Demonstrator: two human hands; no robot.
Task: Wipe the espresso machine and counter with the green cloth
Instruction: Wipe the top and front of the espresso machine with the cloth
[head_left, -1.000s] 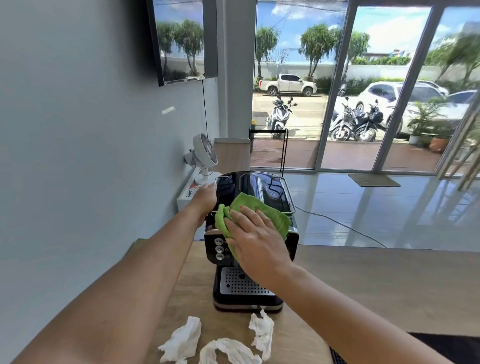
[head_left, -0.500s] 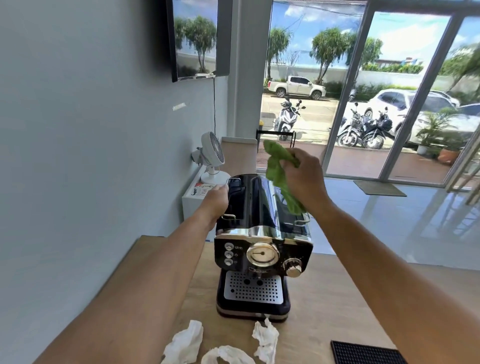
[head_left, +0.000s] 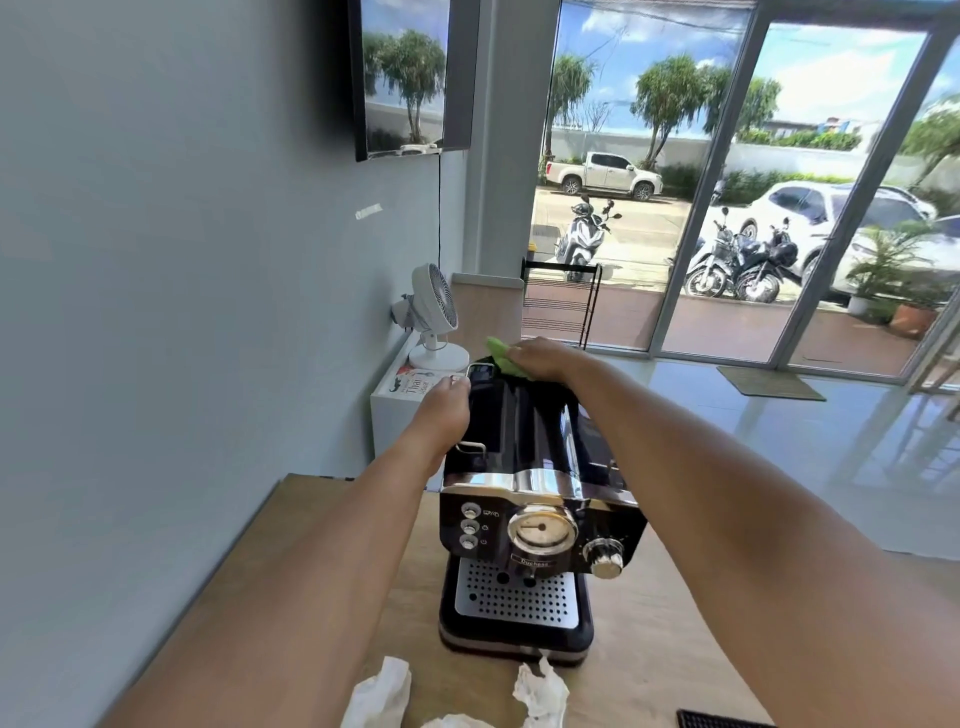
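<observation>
Pressure is doing the work here: my right hand (head_left: 540, 358) is clutching the green cloth (head_left: 501, 357) against the far back edge of the espresso machine (head_left: 540, 525) top, while my left hand (head_left: 447, 400) is gripping its left rim, hopefully stopping it sliding on the counter (head_left: 649, 649).

**Wooden counter, four things on it**

The counter (head_left: 649, 649) runs along the grey wall (head_left: 182, 312). The machine (head_left: 519, 545) stands mid-counter, its front facing the camera. Three crumpled tissues lie near its base: one at 7 o'clock (head_left: 379, 693), one at 6 (head_left: 457, 721), cut by the frame, and one just beside the base at 5 (head_left: 540, 688). A black mat (head_left: 717, 719) lies at 4 o'clock.
</observation>
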